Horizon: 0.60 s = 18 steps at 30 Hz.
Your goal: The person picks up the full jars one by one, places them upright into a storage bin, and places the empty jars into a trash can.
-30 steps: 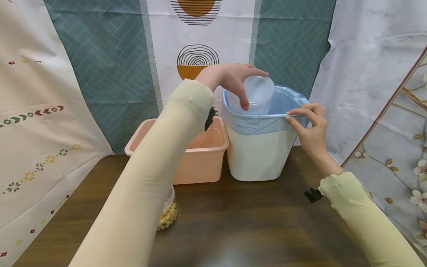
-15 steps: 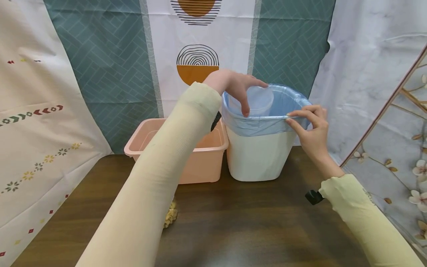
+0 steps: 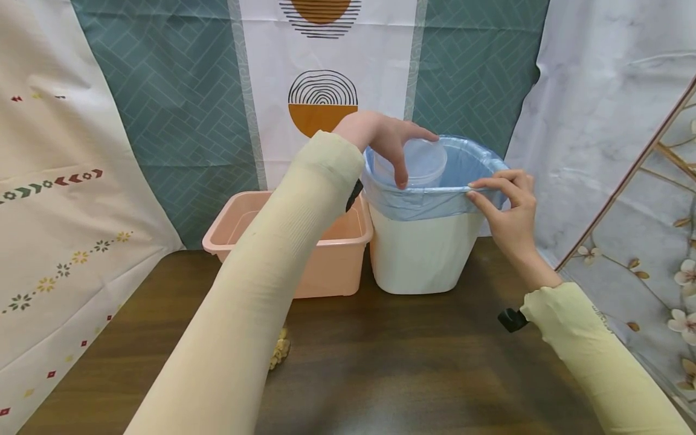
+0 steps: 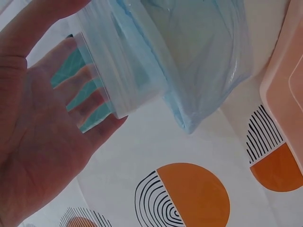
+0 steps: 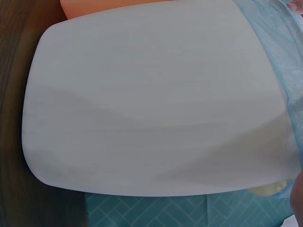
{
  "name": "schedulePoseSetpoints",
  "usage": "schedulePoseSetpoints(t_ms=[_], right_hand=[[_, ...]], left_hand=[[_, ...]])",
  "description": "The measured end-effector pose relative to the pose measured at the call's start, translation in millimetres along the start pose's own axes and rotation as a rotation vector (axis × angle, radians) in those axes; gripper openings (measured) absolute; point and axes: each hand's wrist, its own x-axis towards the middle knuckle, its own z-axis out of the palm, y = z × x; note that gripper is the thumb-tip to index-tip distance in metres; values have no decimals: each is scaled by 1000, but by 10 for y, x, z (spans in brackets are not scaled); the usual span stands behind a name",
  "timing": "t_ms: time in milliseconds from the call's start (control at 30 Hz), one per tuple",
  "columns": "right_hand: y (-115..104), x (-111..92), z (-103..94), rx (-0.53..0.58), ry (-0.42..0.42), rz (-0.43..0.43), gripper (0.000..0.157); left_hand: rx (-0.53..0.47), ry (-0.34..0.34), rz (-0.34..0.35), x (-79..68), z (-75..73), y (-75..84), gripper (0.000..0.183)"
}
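My left hand (image 3: 383, 142) grips a translucent round plastic container (image 3: 423, 162), thumb on the near side. The container sits partly down inside the mouth of a white trash bin (image 3: 424, 254) lined with a blue bag (image 3: 415, 205). In the left wrist view, the fingers of the left hand (image 4: 57, 109) spread along the edge of the clear container (image 4: 111, 61), beside the blue bag (image 4: 199, 52). My right hand (image 3: 511, 211) pinches the front right rim of the bin, where the bag folds over. The bin's white wall (image 5: 156, 104) fills most of the right wrist view.
A pink plastic basin (image 3: 331, 266) stands left of the bin, close against it. Lumpy yellow pieces (image 3: 280, 349) show past my left sleeve, which hides the rest of them. All stand on a dark wooden table (image 3: 402, 362), with a patterned cloth (image 3: 179, 90) hanging behind.
My left hand has lowered the container deeper into the bin's mouth, mostly in the first half second. The left forearm has shifted right and covers more of the yellow pieces. My right hand stays put.
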Motion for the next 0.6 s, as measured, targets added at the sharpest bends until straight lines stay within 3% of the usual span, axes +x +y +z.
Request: schedulePoseSetpoints(t_ms=[600], right_hand=[[-13,8,-5,-11,-3,-1,16]], left_hand=[[-6,-10,5,-2,2,-14,104]])
